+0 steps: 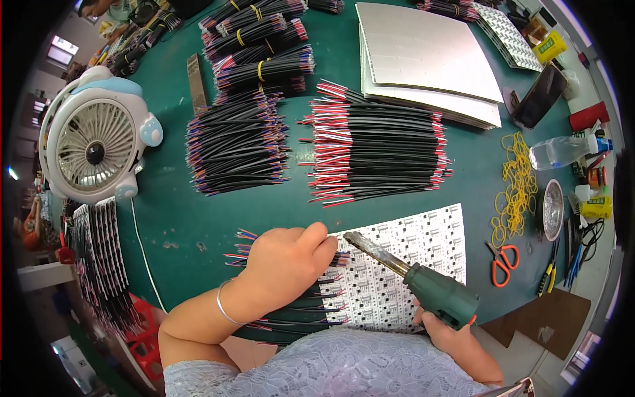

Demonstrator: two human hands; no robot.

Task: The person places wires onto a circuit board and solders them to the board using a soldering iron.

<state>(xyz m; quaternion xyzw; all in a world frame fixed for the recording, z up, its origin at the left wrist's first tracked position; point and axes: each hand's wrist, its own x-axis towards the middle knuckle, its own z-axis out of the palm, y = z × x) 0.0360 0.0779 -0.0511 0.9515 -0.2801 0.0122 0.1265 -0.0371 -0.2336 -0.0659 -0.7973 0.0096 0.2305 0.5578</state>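
My left hand (pixel 291 259) is closed over a small bunch of black wires (pixel 242 250), whose coloured ends stick out on both sides of it. Thumb and forefinger meet at the left edge of a white panel of small circuit boards (pixel 423 248). More black wires (pixel 291 316) lead left from that edge, below my wrist. In my right hand (pixel 453 337) is a green soldering gun (pixel 442 294). Its long metal tip points up and left, over the panel's upper edge, close to my left fingertips. My palm hides the middle of the bunch.
Behind lie two spread piles of black wires (pixel 238 145) (pixel 390 149) and several tied bundles (pixel 264 71). White board sheets (pixel 423 46) are stacked at the back. A fan (pixel 92 145) stands left. Rubber bands (pixel 514 185), scissors (pixel 503 264), a metal bowl (pixel 553 210) and a bottle (pixel 562 152) lie right.
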